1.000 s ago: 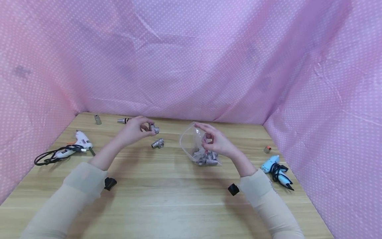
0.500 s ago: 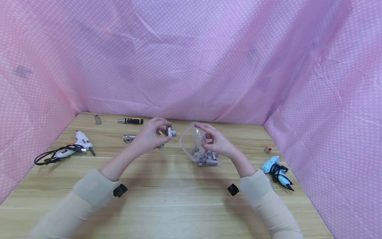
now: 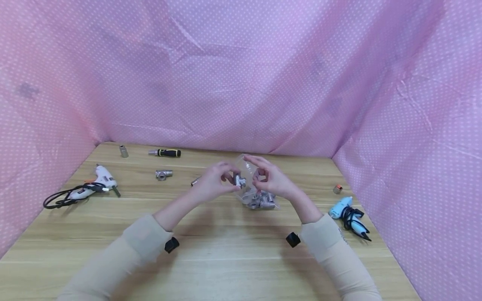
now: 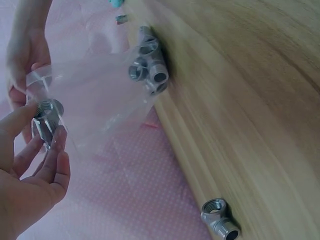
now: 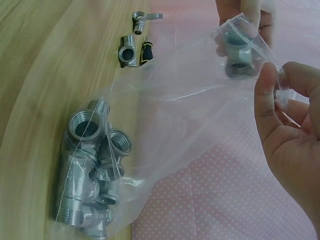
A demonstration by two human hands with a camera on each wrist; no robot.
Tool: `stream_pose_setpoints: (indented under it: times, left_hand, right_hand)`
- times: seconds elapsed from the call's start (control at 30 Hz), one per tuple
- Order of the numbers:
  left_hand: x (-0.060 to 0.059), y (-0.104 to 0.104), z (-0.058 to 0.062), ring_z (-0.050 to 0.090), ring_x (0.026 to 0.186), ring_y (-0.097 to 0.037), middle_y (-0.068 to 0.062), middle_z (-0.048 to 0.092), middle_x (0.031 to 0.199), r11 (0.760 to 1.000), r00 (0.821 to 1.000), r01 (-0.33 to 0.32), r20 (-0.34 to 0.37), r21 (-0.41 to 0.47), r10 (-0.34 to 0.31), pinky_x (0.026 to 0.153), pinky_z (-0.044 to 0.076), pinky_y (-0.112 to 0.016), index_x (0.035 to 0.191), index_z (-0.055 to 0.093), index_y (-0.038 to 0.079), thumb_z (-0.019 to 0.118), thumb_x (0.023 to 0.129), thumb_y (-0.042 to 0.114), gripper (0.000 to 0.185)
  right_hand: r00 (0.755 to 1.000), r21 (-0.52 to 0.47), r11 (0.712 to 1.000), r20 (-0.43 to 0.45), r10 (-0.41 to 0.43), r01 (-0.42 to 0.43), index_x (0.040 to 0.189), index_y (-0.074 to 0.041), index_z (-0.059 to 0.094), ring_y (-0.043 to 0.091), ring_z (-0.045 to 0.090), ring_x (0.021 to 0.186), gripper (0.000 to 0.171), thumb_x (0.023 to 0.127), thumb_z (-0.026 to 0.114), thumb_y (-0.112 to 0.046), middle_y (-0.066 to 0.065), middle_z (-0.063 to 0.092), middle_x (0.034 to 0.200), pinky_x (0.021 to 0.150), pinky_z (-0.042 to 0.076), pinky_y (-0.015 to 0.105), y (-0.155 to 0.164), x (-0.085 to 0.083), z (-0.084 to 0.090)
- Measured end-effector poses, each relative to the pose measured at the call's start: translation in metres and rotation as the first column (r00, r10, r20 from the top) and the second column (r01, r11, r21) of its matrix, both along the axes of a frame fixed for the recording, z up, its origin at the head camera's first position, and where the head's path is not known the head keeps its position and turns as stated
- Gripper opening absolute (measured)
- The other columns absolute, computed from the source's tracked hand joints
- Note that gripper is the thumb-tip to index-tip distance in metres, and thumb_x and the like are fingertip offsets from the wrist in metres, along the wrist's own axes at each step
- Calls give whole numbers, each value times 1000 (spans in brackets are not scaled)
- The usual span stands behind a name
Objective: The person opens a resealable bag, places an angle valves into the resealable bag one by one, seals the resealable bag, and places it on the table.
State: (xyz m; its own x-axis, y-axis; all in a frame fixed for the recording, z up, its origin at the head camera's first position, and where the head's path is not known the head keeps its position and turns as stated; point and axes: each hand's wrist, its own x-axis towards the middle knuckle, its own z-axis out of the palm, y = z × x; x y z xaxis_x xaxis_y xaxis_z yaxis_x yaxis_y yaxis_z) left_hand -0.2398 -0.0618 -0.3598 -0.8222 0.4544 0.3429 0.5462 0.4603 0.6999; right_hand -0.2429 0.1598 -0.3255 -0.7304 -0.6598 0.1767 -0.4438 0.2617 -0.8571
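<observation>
My left hand (image 3: 216, 182) pinches a silvery metal tee pipe fitting (image 3: 239, 180) between thumb and fingers, right at the mouth of a clear zip bag (image 5: 185, 115). In the right wrist view this fitting shows through the plastic; whether it is fully inside I cannot tell. The bag's upper edge is pinched by my right hand (image 3: 275, 179), which keeps the mouth spread. Several threaded fittings (image 5: 80, 165) lie in the bag's bottom, on the table. To the left lies another tee fitting (image 3: 163, 174). One more fitting (image 3: 195, 181) is mostly hidden behind my left hand.
A black and yellow screwdriver (image 3: 169, 153) and a small metal cylinder (image 3: 123, 151) lie at the back left. A white glue gun (image 3: 105, 175) with its cord is at left. At right are a blue glue gun (image 3: 340, 207) and a small orange-tipped metal piece (image 3: 337, 189). Pink cloth surrounds the table.
My left hand has carried the tee fitting rightward from the back left to the bag's mouth, uncovering the screwdriver and another fitting. The right hand has stayed nearly still.
</observation>
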Motion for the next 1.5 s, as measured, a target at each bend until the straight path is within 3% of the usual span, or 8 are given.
stream_pose_setpoints:
  times: [0.2,0.37,0.5,0.7,0.97,1.27,1.5]
  left_hand:
    - [-2,2,-10,64,81,-13,-8,59,117,996,1000,-6,-27,-84,4,73,53,-27,112,65,7,80,75,20,42]
    - [-4,-3,-10,63,84,-12,-6,61,116,998,1000,-8,-24,-57,7,79,53,-32,114,64,10,78,78,25,41]
    - [-5,-11,-6,62,88,-14,-4,62,114,1000,1000,6,-30,-23,-7,83,53,-39,115,64,9,77,78,26,43]
    - [-5,-33,3,58,103,-24,-7,62,118,999,999,-14,-50,-43,12,92,49,-46,120,61,9,80,75,24,51]
    - [-15,-78,12,50,119,-28,-6,60,125,986,993,-88,-91,-142,76,104,37,-48,126,57,12,80,75,27,58]
    - [-35,-129,-7,45,124,-34,-13,54,132,964,983,-171,-109,-204,151,105,34,-52,132,52,7,79,75,31,68]
    - [-45,-163,-27,36,130,-42,-22,44,140,944,973,-228,-27,-240,228,108,28,-58,138,43,3,76,80,28,72]
  right_hand:
    - [1000,-3,1000,-8,0,0,147,0,24,17,52,74,77,79,54,20,17,28,148,65,57,50,-1,1,-1]
    - [1000,-11,1000,-5,5,-5,146,3,24,16,52,74,75,78,52,20,21,28,146,65,56,53,-1,2,-1]
    - [1000,-16,1000,-1,-15,15,146,3,26,16,51,73,74,79,52,20,19,29,145,63,57,48,0,1,-1]
    - [1000,-19,999,-1,-28,28,146,2,27,17,53,73,76,77,53,21,20,30,144,59,59,36,1,1,-2]
    - [999,-28,999,12,-39,40,146,0,27,14,53,74,78,77,53,21,17,30,146,63,56,52,3,2,-3]
    - [999,-31,999,11,-44,45,146,-1,28,13,53,75,76,78,54,20,18,31,143,62,56,52,7,1,-3]
    - [999,-32,999,-10,-43,43,147,-6,29,12,53,74,79,77,55,20,14,31,145,61,57,48,10,-10,-17]
